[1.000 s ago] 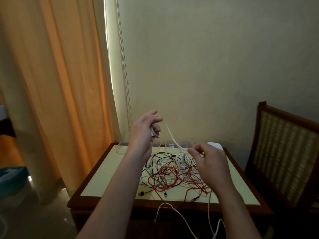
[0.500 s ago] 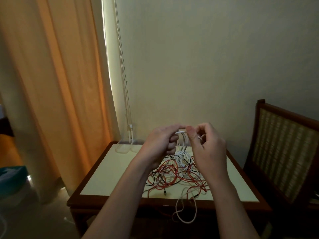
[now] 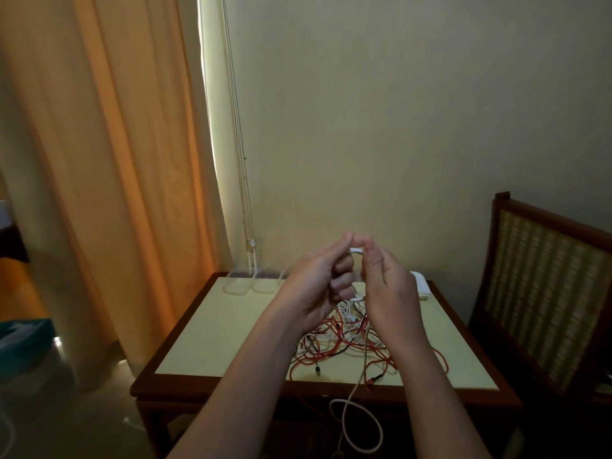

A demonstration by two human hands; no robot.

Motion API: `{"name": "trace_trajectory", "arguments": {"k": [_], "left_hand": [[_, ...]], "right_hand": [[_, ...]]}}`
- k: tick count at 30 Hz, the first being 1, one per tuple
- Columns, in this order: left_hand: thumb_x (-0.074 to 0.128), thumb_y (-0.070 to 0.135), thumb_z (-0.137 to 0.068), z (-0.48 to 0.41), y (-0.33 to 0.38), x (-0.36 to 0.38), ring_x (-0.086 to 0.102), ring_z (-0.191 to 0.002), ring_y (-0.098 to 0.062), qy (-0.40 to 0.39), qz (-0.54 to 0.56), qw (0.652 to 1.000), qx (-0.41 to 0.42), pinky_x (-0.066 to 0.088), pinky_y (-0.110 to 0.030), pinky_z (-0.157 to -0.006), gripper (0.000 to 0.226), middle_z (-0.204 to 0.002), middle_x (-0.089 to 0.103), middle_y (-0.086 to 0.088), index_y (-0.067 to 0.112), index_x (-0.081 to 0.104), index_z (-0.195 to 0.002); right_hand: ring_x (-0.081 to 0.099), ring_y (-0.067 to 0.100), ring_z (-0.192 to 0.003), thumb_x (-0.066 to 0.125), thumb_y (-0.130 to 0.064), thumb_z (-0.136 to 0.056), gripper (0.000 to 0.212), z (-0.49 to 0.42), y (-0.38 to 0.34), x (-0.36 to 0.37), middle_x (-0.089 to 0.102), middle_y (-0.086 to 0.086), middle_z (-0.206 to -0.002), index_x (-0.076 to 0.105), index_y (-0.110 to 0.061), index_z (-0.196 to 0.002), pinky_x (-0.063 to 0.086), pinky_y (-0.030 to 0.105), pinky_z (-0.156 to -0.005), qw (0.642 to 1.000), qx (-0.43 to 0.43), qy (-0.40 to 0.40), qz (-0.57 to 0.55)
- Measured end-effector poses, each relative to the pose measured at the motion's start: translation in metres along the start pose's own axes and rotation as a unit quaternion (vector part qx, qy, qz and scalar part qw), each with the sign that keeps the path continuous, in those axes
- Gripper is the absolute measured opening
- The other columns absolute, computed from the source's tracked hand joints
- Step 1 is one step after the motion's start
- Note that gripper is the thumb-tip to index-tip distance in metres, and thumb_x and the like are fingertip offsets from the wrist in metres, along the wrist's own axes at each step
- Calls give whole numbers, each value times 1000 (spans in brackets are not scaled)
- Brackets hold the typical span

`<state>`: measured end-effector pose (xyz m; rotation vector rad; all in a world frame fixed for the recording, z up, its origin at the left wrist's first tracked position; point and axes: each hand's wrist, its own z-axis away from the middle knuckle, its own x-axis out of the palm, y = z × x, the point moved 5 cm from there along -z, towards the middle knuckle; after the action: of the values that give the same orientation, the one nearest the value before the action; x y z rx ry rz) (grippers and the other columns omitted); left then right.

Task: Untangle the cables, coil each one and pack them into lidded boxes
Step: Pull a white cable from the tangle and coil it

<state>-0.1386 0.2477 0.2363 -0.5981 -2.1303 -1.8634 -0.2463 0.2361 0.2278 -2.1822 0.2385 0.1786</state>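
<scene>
Coiling wants even loops and a freely drawn tail. Left hand (image 3: 318, 288) and right hand (image 3: 389, 289), fingertips together, seemingly pinch the white cable (image 3: 356, 250) above the tangle (image 3: 334, 344).

Left hand (image 3: 318, 286) and right hand (image 3: 389, 293) have met on the white cable (image 3: 357, 250).

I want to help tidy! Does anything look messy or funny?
Yes. Red, black and white cables lie in a tangled heap on the table, and the white cable in the left hand and right hand dangles off the near edge in a loop.
</scene>
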Motion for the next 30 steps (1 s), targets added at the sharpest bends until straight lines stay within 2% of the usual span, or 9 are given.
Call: {"name": "trace_trajectory", "arguments": {"k": [3, 7, 9, 11, 13, 19, 24, 27, 30], "left_hand": [[51, 25, -103, -1, -5, 1, 24, -43, -4, 18, -17, 999, 26, 30, -18, -42, 26, -55, 26, 8, 6, 57, -119], [46, 20, -105, -3, -5, -3, 20, -41, -2, 26, 28, 999, 23, 21, -14, -35, 31, -53, 24, 8, -1, 57, -125], [45, 19, -105, -1, -2, -4, 19, -40, -1, 26, 37, 999, 21, 18, -14, -33, 29, -54, 23, 8, 0, 58, -122], [44, 19, -105, 2, 2, -9, 18, -39, -2, 34, 58, 998, 19, 16, -14, -33, 26, -55, 22, 7, 1, 60, -116], [45, 20, -104, 2, 7, -16, 19, -38, -2, 45, 106, 993, 13, 16, -14, -32, 25, -56, 21, 7, 3, 61, -112], [43, 24, -107, -2, 19, -53, 23, -33, -5, 68, 307, 949, -15, 19, -17, -29, 28, -51, 25, 7, 6, 65, -106], [43, 14, -103, -1, 33, -78, 21, -34, -7, 134, 369, 920, 17, 16, -19, -31, 25, -50, 25, 7, 7, 67, -108], [39, 10, -101, -1, 35, -87, 21, -39, -7, 182, 355, 916, 48, 19, -19, -33, 33, -56, 27, 7, 4, 62, -124], [41, 4, -101, -2, 35, -90, 33, -42, -6, 227, 253, 935, 102, 28, -18, -38, 34, -61, 38, 4, 1, 56, -131]], "right_hand": [[40, 4, -48, 34, -44, -108, 32, -1, 1, 0, 43, -6, -55, 65, -38, -104, 29, 20, -45, 1000, 0, 12, 9], [39, 4, -47, 35, -46, -107, 34, 0, -1, 3, 44, -6, -56, 67, -37, -107, 29, 20, -46, 1000, -4, -6, 11], [37, 4, -48, 38, -49, -106, 39, 0, 1, 3, 42, -8, -56, 68, -26, -98, 28, 22, -46, 1000, 3, -10, 6], [35, 4, -49, 41, -51, -104, 42, 1, 3, 0, 40, -11, -55, 60, -20, -82, 28, 19, -46, 1000, 19, -10, -3], [37, 3, -50, 45, -50, -102, 42, 0, 7, -4, 42, -9, -58, 57, -17, -80, 31, 19, -46, 999, 33, -9, -5], [37, 2, -49, 57, -47, -98, 33, -2, 15, -22, 47, -10, -62, 59, -20, -80, 32, 15, -46, 999, 43, -4, -2], [50, -5, -60, 63, -41, -97, 15, -4, 23, -34, 60, -12, -76, 64, -27, -91, 42, 18, -57, 999, 50, 9, 13], [52, -4, -63, 63, -36, -97, 10, -5, 26, -34, 62, -8, -79, 65, -29, -91, 41, 22, -57, 998, 36, -1, 53], [53, -1, -64, 65, -34, -97, 15, -6, 33, -29, 61, -11, -75, 63, -28, -83, 39, 26, -57, 991, 25, 1, 132]]}}
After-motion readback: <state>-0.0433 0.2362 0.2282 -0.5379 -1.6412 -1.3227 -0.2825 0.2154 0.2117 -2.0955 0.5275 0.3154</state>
